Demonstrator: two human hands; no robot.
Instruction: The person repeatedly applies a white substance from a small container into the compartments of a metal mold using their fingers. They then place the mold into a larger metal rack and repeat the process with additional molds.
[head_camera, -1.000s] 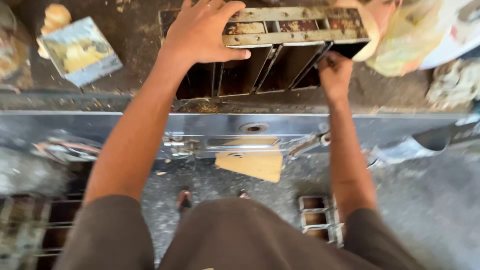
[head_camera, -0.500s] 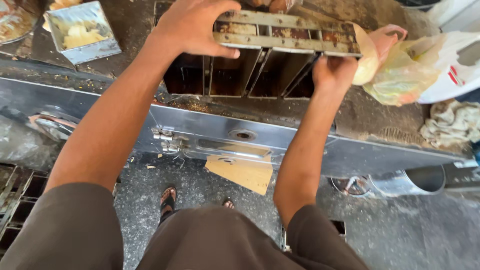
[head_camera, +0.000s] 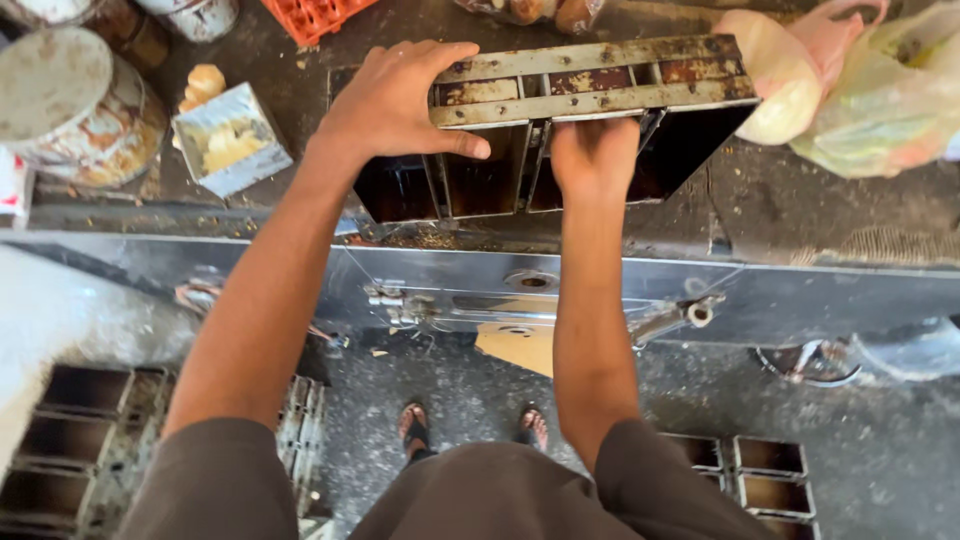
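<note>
A strapped set of dark metal loaf tins (head_camera: 560, 130), tipped on its side so the open compartments face me, rests on the soiled table (head_camera: 800, 215) near its front edge. My left hand (head_camera: 395, 100) lies over the upper left corner of the rusty frame, its grip closed on the frame with the thumb pressed on the front strap. My right hand (head_camera: 593, 155) reaches into a middle compartment; its fingers are hidden inside the tin, so I cannot tell whether that grip is apart or together.

Left of the tins stands a small square foil-lined tin (head_camera: 232, 150) holding pale yellow matter, and beyond it a round, worn metal can (head_camera: 75, 105). An orange plastic crate (head_camera: 310, 15) shows at the upper edge. To the right, just beside the tin set, lie pale plastic bags (head_camera: 850, 90), one touching the frame's right end.

Below the table's metal front panel (head_camera: 520, 290) is a speckled floor (head_camera: 650, 400), where my sandalled feet (head_camera: 470, 425) stand. More empty strapped tins lie on the floor at lower left (head_camera: 80, 440) and lower right (head_camera: 750, 470).
</note>
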